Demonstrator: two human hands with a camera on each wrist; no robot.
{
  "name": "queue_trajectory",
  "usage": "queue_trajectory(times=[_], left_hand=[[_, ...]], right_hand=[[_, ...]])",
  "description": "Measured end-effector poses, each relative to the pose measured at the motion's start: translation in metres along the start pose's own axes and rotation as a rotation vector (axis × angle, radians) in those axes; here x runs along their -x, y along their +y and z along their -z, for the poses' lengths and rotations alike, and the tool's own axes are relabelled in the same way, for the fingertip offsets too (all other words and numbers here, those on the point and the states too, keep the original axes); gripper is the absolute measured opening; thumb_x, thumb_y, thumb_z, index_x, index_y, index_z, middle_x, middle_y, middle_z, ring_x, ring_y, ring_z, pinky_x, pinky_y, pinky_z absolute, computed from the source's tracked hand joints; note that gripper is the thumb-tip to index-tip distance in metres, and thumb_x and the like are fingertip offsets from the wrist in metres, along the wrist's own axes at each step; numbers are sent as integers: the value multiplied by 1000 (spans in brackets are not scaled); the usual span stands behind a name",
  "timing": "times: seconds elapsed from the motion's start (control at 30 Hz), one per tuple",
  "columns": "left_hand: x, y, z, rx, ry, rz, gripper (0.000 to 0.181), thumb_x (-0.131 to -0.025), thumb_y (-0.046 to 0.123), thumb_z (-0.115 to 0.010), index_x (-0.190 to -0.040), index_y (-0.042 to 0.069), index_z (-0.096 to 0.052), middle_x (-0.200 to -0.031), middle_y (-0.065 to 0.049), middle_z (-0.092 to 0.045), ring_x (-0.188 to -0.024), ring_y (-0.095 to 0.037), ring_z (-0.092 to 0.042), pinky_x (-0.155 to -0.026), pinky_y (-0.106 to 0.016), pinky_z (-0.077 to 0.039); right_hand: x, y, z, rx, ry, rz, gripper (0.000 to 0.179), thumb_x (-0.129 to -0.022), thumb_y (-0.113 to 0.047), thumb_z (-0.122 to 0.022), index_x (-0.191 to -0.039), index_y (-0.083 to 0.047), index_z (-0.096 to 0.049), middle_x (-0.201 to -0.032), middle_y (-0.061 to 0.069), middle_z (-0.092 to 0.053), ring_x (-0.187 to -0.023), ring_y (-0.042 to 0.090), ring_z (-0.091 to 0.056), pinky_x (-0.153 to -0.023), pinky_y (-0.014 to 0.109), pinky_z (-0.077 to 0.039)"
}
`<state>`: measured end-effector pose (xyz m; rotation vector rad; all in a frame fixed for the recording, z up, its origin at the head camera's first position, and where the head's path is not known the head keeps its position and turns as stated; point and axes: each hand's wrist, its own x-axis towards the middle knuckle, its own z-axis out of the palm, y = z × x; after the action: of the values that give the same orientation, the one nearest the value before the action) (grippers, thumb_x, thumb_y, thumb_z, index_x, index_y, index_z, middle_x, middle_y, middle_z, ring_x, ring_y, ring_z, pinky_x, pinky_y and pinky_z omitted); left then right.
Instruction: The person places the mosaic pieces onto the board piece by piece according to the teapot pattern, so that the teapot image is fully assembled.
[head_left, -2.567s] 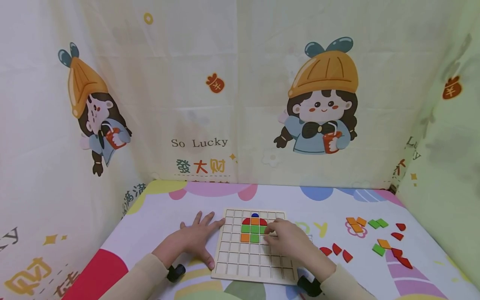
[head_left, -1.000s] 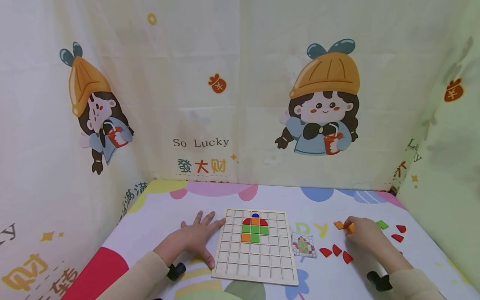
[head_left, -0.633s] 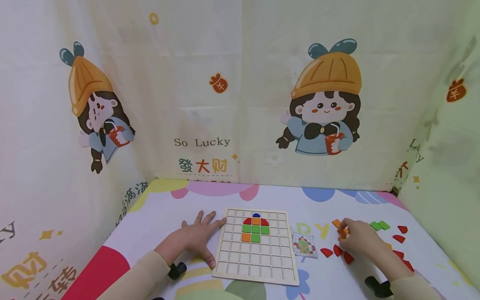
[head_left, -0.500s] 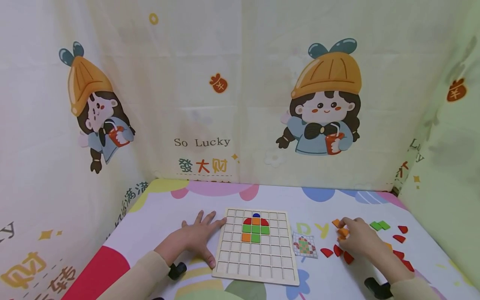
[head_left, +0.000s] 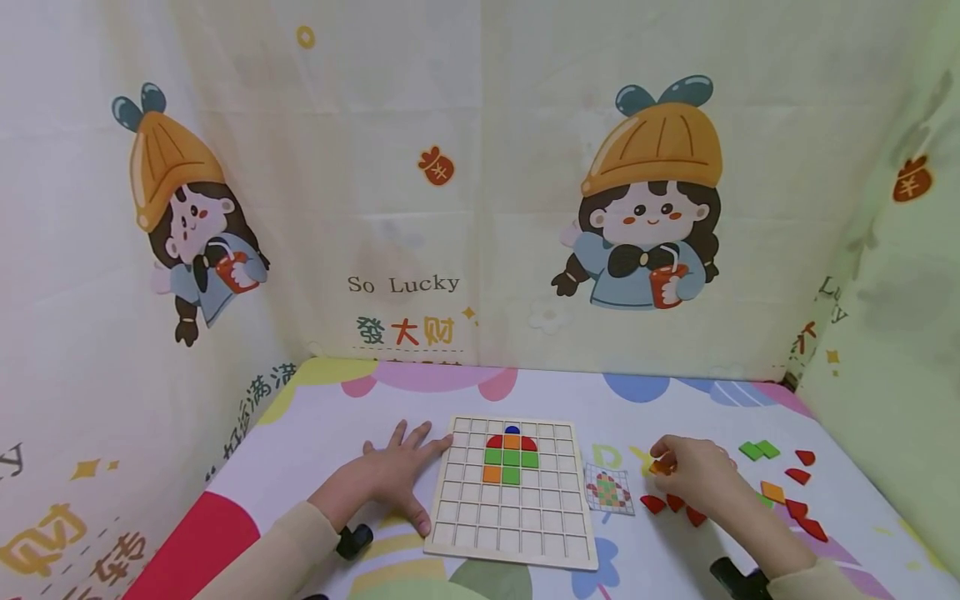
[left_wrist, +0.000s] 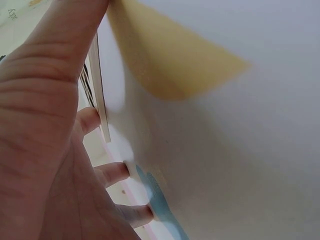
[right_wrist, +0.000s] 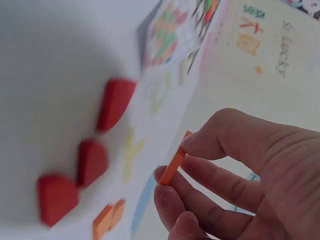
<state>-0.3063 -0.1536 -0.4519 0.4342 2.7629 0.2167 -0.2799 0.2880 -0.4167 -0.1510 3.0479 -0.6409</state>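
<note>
In the head view, a wooden grid board (head_left: 519,521) lies on the table with blue, red, orange and green tiles set in its upper middle squares. My left hand (head_left: 392,477) is spread flat, its thumb and index finger at the board's left edge. To the right of the board, my right hand (head_left: 701,471) pinches an orange square tile (right_wrist: 176,162) between thumb and fingers, held edge-on above the table. Two more orange tiles (right_wrist: 104,220) lie below it in the right wrist view; the hand hides them in the head view.
A small pattern card (head_left: 609,490) lies just right of the board. Three red rounded tiles (right_wrist: 92,162) sit near the right hand. Green tiles (head_left: 759,450), an orange tile (head_left: 772,492) and several red tiles (head_left: 812,529) are scattered farther right. A printed cloth wall (head_left: 510,250) stands behind the table.
My right hand left the board, reached right to the orange tiles and took hold of one. It has since moved a little left with that tile. My left hand has stayed in place.
</note>
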Motion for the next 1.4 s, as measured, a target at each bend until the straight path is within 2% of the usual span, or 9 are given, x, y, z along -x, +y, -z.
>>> queue_trajectory(times=[0.17,0.37,0.5,0.9,1.07,1.17,1.33,1.4], left_hand=[[-2,-1,-1,0,-1,-4,134,-49,74,-90,-163,42,-26,-174,-11,-14,-156,-55,-8,-100,-92,-18],[-5,-3,-3,2,-5,-14,135,-49,75,-89,-163,43,-24,-174,-11,-13,-156,-55,-6,-99,-92,-18],[-6,-3,-4,-2,-5,-8,135,-48,76,-89,-163,44,-24,-174,-10,-12,-156,-54,-6,-100,-92,-18],[-6,0,-4,-4,-6,-6,134,-48,76,-89,-162,45,-25,-174,-9,-13,-156,-54,-6,-100,-92,-17],[-5,0,-2,-2,-5,2,134,-48,75,-90,-162,44,-26,-174,-9,-13,-156,-54,-6,-100,-92,-17],[-5,0,-2,-6,-5,0,135,-49,75,-90,-163,43,-26,-174,-9,-13,-156,-54,-6,-99,-92,-18],[-3,0,-2,-6,-3,4,135,-48,74,-90,-163,42,-26,-174,-10,-13,-156,-54,-6,-99,-92,-18],[-3,-1,-1,-7,0,4,135,-48,74,-90,-163,42,-26,-174,-10,-13,-156,-55,-7,-98,-92,-19]], right_hand=[[0,-21,-7,-16,3,32,28,-78,-7,-80,-105,-1,-73,-93,5,-73,-83,20,-64,-79,46,-60],[-1,-42,-19,-25,10,70,23,-79,-9,-84,-99,-7,-74,-86,1,-70,-77,16,-60,-67,36,-56],[-4,-55,-28,-39,9,98,22,-78,-10,-84,-98,-9,-74,-85,-1,-69,-75,14,-58,-64,32,-52],[-15,-90,-61,-99,-2,132,22,-79,-6,-85,-97,-12,-74,-86,-2,-68,-78,15,-58,-76,36,-59],[-21,-99,-78,-119,-12,177,21,-81,-3,-84,-95,-14,-73,-88,-3,-68,-80,16,-58,-77,37,-59],[-23,-103,-86,-131,-4,200,23,-80,0,-83,-96,-13,-73,-88,-3,-67,-78,16,-56,-74,33,-58],[-25,-113,-90,-161,-5,286,21,-81,2,-81,-96,-10,-72,-90,-1,-68,-77,14,-56,-68,26,-55],[-25,-115,-90,-166,-2,326,19,-82,4,-79,-95,-9,-72,-91,0,-69,-77,13,-57,-68,27,-55]])
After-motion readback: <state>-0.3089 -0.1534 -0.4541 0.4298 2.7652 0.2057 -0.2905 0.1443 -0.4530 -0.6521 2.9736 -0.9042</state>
